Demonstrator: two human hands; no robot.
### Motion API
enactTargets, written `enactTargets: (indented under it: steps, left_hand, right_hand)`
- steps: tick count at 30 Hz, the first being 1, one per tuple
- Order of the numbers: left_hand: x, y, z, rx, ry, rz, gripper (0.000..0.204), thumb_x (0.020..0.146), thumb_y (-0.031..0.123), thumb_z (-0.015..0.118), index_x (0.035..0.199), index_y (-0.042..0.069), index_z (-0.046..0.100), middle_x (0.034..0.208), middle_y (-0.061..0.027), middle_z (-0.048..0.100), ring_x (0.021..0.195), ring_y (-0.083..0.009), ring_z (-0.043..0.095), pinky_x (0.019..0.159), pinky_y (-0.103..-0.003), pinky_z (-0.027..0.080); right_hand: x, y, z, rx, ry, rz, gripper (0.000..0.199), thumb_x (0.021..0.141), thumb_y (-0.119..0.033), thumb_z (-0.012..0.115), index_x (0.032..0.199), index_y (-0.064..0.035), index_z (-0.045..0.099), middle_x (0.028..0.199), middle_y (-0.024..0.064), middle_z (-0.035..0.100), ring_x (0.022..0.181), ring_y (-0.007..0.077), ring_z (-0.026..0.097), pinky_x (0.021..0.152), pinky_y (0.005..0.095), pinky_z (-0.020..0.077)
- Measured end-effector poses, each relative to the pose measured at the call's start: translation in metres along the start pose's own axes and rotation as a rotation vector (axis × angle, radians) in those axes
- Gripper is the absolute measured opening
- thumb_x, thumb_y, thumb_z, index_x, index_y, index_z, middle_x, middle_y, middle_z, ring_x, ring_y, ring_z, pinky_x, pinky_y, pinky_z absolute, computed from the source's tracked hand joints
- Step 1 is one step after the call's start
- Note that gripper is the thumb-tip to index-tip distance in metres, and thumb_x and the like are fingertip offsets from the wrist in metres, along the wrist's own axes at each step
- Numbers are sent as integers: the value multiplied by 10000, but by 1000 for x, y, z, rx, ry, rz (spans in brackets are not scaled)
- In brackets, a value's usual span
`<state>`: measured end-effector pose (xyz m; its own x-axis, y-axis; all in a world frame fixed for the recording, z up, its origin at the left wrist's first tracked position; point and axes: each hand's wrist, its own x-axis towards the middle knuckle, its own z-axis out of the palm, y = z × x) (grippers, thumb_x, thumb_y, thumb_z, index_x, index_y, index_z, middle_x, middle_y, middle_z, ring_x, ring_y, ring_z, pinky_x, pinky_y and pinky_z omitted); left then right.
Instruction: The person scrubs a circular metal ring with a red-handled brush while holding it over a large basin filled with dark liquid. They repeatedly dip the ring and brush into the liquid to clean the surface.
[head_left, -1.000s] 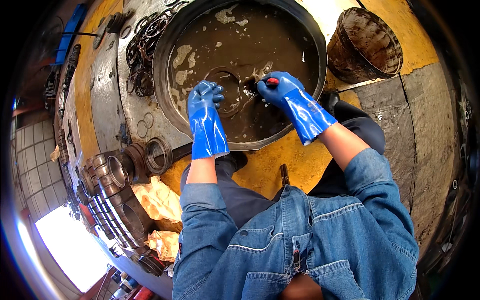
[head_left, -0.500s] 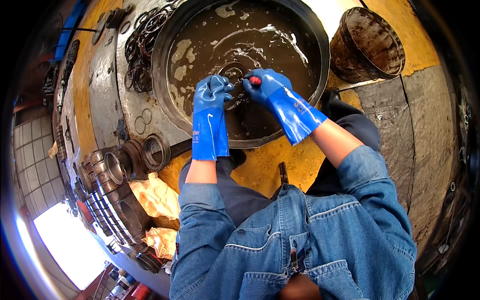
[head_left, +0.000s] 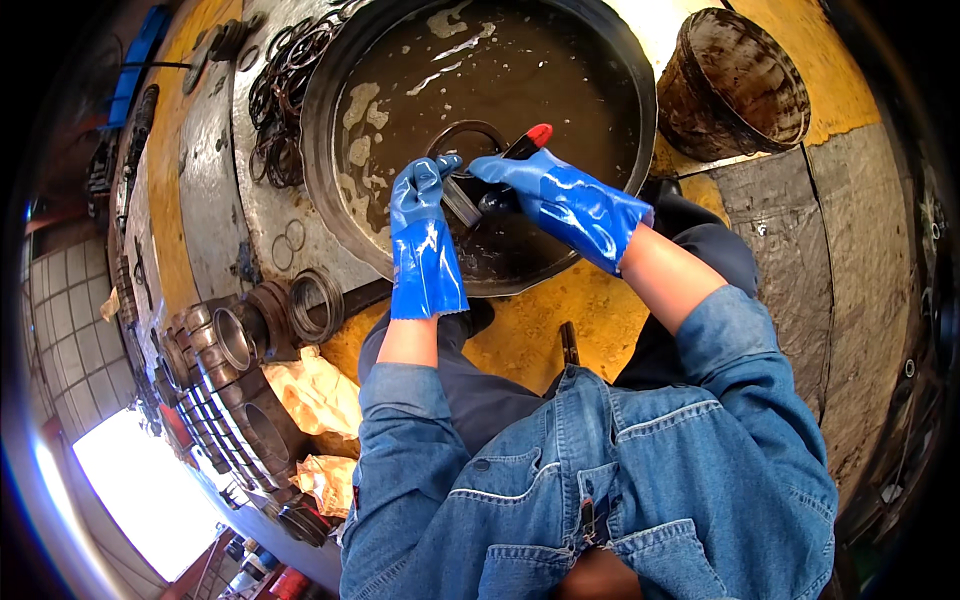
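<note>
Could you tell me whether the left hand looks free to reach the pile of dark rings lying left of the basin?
Probably not as things stand: the left hand is gripping a metal ring over the basin. The pile of dark rings lies uncovered beyond the rim, so only the full hand hinders it.

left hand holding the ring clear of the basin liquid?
Yes: the blue-gloved left hand grips the dark metal ring raised above the murky brown liquid in the round black basin.
</note>
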<state>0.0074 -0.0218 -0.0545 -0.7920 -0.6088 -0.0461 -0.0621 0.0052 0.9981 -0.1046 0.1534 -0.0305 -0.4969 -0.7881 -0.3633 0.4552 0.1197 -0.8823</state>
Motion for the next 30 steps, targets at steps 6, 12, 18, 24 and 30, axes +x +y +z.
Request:
enactTargets:
  steps: [6, 12, 18, 24, 30]
  left_hand:
    - [1, 14, 3, 81, 47, -95, 375, 1086, 391, 651, 1199, 34, 665, 1149, -104, 780, 863, -112, 642, 800, -273, 507]
    - [1, 11, 2, 123, 90, -128, 346, 1090, 369, 649, 1209, 45, 671, 1092, -63, 762, 829, -95, 606, 752, -265, 500]
    - [1, 12, -1, 183, 95, -169, 358, 1092, 374, 645, 1231, 44, 667, 1068, -58, 754, 841, -104, 638, 724, -267, 507]
    - [3, 22, 0, 71, 56, -83, 398, 1102, 390, 622, 1248, 20, 653, 1131, -121, 782, 998, -184, 729, 864, -318, 536]
    - [0, 14, -5, 30, 46, -22, 432, 1095, 413, 618, 1259, 15, 660, 1161, -142, 777, 1096, -236, 740, 924, -338, 530]
  right_hand:
    - [1, 4, 14, -1109, 177, -162, 305, 960, -370, 686, 993, -78, 768, 978, 157, 771, 862, 340, 755, 816, 410, 596]
    - [20, 1, 7, -1395, 298, -413, 268, 978, -231, 644, 1235, -170, 688, 1141, 127, 762, 932, 377, 760, 793, 495, 603]
    - [14, 4, 12, -1381, 287, -637, 316, 948, -240, 686, 1262, -216, 656, 1109, 116, 763, 791, 350, 756, 677, 455, 603]
    - [25, -10, -1, -880, 406, 38, 323, 931, -399, 655, 984, -102, 772, 904, 151, 771, 808, 320, 734, 773, 431, 573]
    - [-15, -31, -7, -429, 62, -44, 329, 975, -272, 666, 1189, -43, 765, 1077, 177, 786, 983, 271, 756, 951, 388, 578]
